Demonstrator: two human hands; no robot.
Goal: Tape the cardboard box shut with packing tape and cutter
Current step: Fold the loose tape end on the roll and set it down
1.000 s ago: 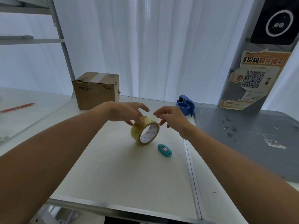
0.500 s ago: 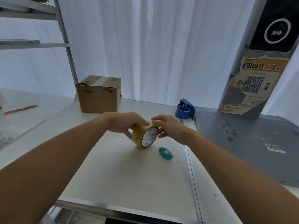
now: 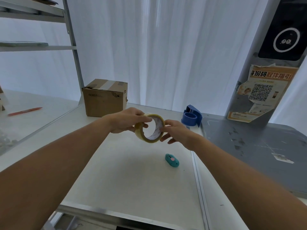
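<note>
With the yellowish translucent roll of packing tape (image 3: 149,128) gripped at its rim by the left hand (image 3: 127,120) and steadied by the right hand (image 3: 176,131), above and left of the teal oval cutter (image 3: 172,160); turn the roll slowly, feeling for the free end; the brown cardboard box (image 3: 104,97) stands well beyond the cutter.

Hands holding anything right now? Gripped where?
Both hands hold the tape roll, lifted: left hand on its outer band, right hand at the opposite rim.

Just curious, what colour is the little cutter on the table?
Teal with a pink button; the cutter shows in the head view.
</note>
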